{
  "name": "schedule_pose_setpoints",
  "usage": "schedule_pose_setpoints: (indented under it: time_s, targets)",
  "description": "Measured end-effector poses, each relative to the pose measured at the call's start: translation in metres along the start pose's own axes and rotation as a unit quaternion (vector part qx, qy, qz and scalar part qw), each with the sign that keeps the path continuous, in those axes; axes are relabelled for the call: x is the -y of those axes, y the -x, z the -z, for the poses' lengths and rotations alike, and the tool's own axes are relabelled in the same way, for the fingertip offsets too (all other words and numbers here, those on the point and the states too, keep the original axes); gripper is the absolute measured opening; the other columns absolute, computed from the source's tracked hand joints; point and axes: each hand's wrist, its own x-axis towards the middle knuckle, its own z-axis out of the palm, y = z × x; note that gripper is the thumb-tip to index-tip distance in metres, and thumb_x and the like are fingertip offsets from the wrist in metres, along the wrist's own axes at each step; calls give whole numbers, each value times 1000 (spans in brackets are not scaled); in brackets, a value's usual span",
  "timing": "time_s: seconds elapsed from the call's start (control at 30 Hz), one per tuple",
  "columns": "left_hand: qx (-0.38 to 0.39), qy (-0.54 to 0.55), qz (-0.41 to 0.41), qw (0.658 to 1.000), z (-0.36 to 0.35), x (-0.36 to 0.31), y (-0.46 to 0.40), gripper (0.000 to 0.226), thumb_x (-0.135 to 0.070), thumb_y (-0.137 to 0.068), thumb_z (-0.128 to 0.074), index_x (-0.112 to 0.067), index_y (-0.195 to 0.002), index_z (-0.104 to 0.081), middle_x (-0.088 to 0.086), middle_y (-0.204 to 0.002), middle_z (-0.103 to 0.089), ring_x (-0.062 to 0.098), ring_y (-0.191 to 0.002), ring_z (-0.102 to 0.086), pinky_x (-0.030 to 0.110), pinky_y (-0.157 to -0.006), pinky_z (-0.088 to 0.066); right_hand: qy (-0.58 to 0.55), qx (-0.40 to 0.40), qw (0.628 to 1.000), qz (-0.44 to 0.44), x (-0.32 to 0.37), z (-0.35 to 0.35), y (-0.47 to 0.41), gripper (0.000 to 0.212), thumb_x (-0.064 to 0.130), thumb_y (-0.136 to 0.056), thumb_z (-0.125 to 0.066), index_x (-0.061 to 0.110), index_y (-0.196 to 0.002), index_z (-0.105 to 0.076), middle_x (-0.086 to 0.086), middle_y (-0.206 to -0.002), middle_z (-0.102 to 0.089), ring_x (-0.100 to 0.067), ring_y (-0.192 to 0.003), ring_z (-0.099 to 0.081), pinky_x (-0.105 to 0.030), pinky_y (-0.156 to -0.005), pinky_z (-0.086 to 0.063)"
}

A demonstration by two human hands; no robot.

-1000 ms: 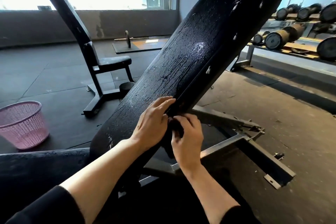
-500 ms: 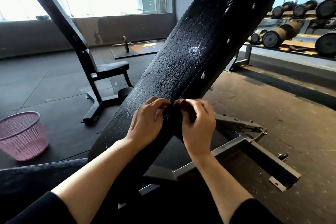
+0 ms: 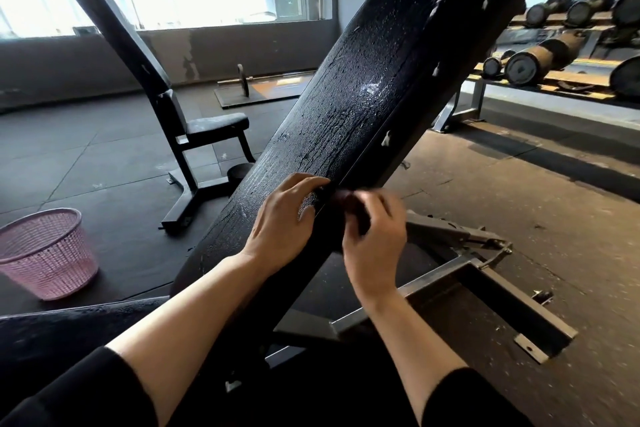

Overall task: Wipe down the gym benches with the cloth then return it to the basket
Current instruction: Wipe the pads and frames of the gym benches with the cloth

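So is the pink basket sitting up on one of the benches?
No, the pink basket stands on the dark floor mat, left of the inclined bench pad.
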Motion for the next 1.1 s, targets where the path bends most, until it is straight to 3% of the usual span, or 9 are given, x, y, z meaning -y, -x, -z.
schedule_pose_setpoints:
  time_s: [0.13, 0.2, 0.33, 0.53, 0.63, 0.73, 0.9, 0.97, 1.1]
  targets:
    - [-5, -9, -19, 1000, 0, -8, -8, 48, -10, -78, -50, -18, -123, -64, -5, -122, -60, 12, -111, -56, 20, -99, -40, -15, 75, 996, 53, -3, 8, 11, 29, -2, -70, -78, 13, -94, -73, -1, -97, -62, -22, -89, -60, -25, -82, -49]
    - [-5, -7, -48, 999, 1, -20, -19, 45, -9, -79, -53, -14, -123, -63, -2, -121, -61, 10, -110, -55, 11, -98, -35, -24, 2, 998, 55, 0, 18, -23, 29, 0, -76, -74, 7, -104, -69, -6, -99, -62, -19, -92, -57, -25, -85, -46]
    - [-9, -10, -66, 998, 1, -38, -41, 51, -10, -77, -55, -12, -129, -59, 0, -124, -60, 15, -113, -56, 24, -100, -40, -4, -144, 989, 24, 1, 27, -95, 29, 3, -78, -70, 5, -106, -63, -11, -105, -62, -21, -96, -56, -31, -85, -50]
    - [-32, -7, -46, 998, -2, -46, -65, 52, 12, -80, -53, -7, -129, -58, 8, -123, -61, 20, -113, -57, -2, -92, -27, 34, 4, 993, 116, -8, 25, -60, 32, -5, -69, -75, 7, -98, -67, -8, -102, -64, -25, -93, -58, -26, -84, -45]
    - [-11, -11, -62, 998, -2, -54, -69, 54, 8, -82, -59, -8, -133, -56, 5, -132, -58, 10, -118, -50, -6, -95, -21, 12, -31, 996, 79, -11, 36, -97, 28, -2, -76, -70, 7, -102, -68, -8, -101, -62, -24, -94, -58, -32, -83, -48]
    - [-4, -21, -81, 996, -2, -57, -72, 56, 1, -79, -64, -8, -134, -56, 5, -134, -57, 11, -121, -49, -3, -99, -21, 0, -90, 995, 44, -7, 32, -110, 26, 2, -79, -66, 8, -105, -67, -9, -104, -61, -23, -95, -55, -31, -84, -46]
    - [50, -43, -107, 992, 4, -49, -64, 73, -14, -67, -58, -11, -140, -50, 1, -141, -51, 9, -130, -44, 14, -110, -28, -17, 20, 995, 93, -17, 28, -51, 28, -4, -73, -75, 6, -99, -69, -8, -101, -62, -23, -93, -58, -26, -86, -48]
    - [69, -42, -113, 990, 6, -46, -62, 78, -14, -65, -59, -12, -142, -47, 0, -143, -48, 7, -132, -41, 9, -110, -24, -23, -26, 995, 88, -20, 33, -77, 28, -2, -75, -74, 4, -102, -69, -12, -102, -62, -25, -95, -58, -18, -88, -41]
    - [58, -30, -93, 994, 9, -44, -66, 73, -13, -69, -60, -14, -141, -49, -2, -143, -47, 6, -132, -41, 10, -110, -25, -34, -111, 991, 60, -17, 30, -112, 30, 11, -84, -69, 5, -113, -67, -17, -118, -58, -27, -110, -52, -29, -98, -43]
